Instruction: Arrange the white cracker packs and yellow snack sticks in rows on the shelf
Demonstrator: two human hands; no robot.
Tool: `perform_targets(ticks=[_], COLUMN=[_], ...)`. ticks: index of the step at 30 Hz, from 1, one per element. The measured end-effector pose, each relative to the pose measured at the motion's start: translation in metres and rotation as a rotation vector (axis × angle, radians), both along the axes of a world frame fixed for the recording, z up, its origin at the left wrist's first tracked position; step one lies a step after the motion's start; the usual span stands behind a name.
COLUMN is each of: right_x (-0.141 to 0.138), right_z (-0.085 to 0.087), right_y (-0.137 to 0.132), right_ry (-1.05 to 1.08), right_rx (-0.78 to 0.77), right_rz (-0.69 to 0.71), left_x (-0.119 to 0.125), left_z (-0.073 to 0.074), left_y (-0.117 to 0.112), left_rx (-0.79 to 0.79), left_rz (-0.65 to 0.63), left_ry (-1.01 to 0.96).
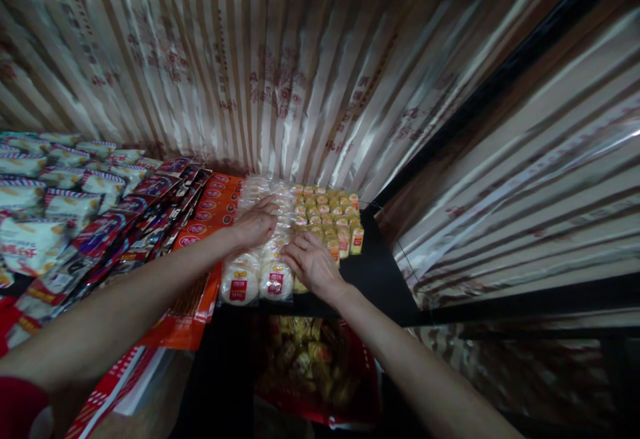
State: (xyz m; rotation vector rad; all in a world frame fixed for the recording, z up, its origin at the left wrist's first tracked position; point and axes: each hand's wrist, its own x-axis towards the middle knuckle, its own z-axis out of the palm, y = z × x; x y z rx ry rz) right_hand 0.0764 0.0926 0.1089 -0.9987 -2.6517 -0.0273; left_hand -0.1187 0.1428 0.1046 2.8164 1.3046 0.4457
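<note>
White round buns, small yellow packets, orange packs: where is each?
white round buns [239,285], head view, red label of the front-left bun.
small yellow packets [327,211], head view, middle of the block.
orange packs [215,202], head view, upper part of the row.

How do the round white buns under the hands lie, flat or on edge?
Flat: the round white buns show red labels face up on the dark shelf.

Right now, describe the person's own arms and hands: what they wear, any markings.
The left hand and right hand are bare: no gloves, rings or watch show. Both forearms are uncovered. A red sleeve shows high on the left arm; none shows on the right.
</note>
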Motion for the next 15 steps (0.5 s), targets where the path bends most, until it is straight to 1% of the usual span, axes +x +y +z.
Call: perform_targets(ticks=[4, 7, 10, 15], right_x=[-0.002, -0.007, -0.012, -0.013], right_z=[-0.004, -0.004, -0.001, -0.001], right_y=[-0.001, 0.000, 0.001, 0.002], right_ry=[-0.065, -0.097, -0.094, -0.054], right_rx=[-0.040, -0.062, -0.100, -0.208], right_rz=[-0.007, -0.026, -0.048, -0.092], left_x=[0.001, 0.001, 0.000, 0.000], left_z=[0.006, 0.010, 0.012, 0.013], left_y=[-0.002, -0.004, -0.005, -0.007], left_rx=[-0.013, -0.019, -0.022, -0.040], left_rz=[-0.004, -0.017, -0.025, -0.030], left_ry=[0.018, 0.038, 0.041, 0.013])
